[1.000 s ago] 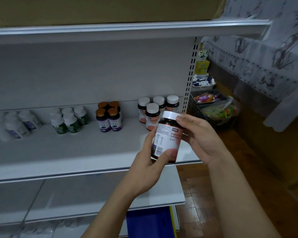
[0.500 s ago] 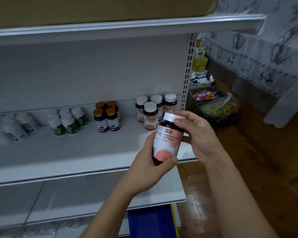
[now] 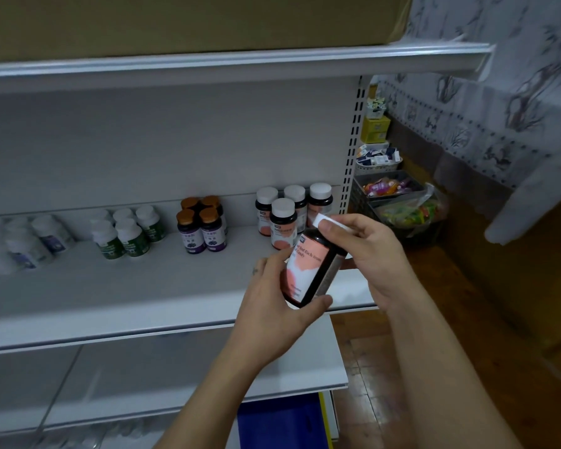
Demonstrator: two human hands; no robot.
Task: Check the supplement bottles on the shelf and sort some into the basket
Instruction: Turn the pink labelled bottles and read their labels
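A dark supplement bottle (image 3: 310, 270) with a white cap and a pink-and-white label is tilted in front of the white shelf (image 3: 143, 286). My left hand (image 3: 272, 306) grips its lower body from below. My right hand (image 3: 366, 257) holds its cap end, thumb on the white cap. Behind stand several matching white-capped bottles (image 3: 284, 222). To their left stand gold-capped purple-label bottles (image 3: 201, 228), then green-label bottles (image 3: 127, 233), then blurred white bottles (image 3: 30, 241) at far left.
A shelf board (image 3: 240, 59) runs overhead with a cardboard box on it. A lower shelf (image 3: 175, 367) sits beneath, with a blue container (image 3: 279, 422) under it. Baskets of packets (image 3: 399, 202) stand on the floor at right, below a patterned cloth (image 3: 515, 108).
The bottle has tipped over to the right and turned, so the pink label front faces me. Both hands kept their hold. The camera shifted slightly.
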